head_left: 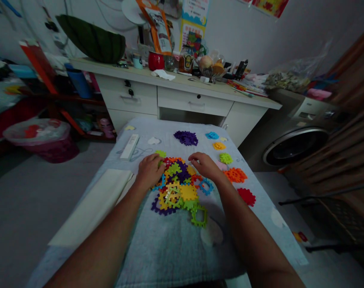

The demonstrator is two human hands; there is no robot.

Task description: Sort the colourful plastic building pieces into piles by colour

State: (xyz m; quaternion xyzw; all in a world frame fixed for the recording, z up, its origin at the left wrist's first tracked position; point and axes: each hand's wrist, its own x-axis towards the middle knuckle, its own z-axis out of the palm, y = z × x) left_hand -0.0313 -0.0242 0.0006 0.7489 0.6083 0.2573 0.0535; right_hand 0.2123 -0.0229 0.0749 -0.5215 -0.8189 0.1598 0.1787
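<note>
A mixed pile of toothed plastic building tiles (172,168) lies mid-table in yellow, green, purple, red, orange and blue; some are solid, others hollow frames. My left hand (150,171) rests at the pile's left edge, its fingers closed around a small green tile (160,163) that is partly hidden. Over the right side of the pile is my right hand (204,165), fingers bent and slightly apart, with nothing visible in them. Sorted groups surround it: purple tiles (186,137), blue tiles (212,135), yellow tiles (219,146), green tiles (225,158), orange tiles (235,175) and red tiles (247,197).
A patterned cloth (182,248) covers the table. On its left are a white box (130,147) and a folded pale sheet (92,208). Beyond stands a white cabinet (193,102) with a watermelon (94,40) and jars. A washing machine (295,132) is right; a pink bin (44,140), left.
</note>
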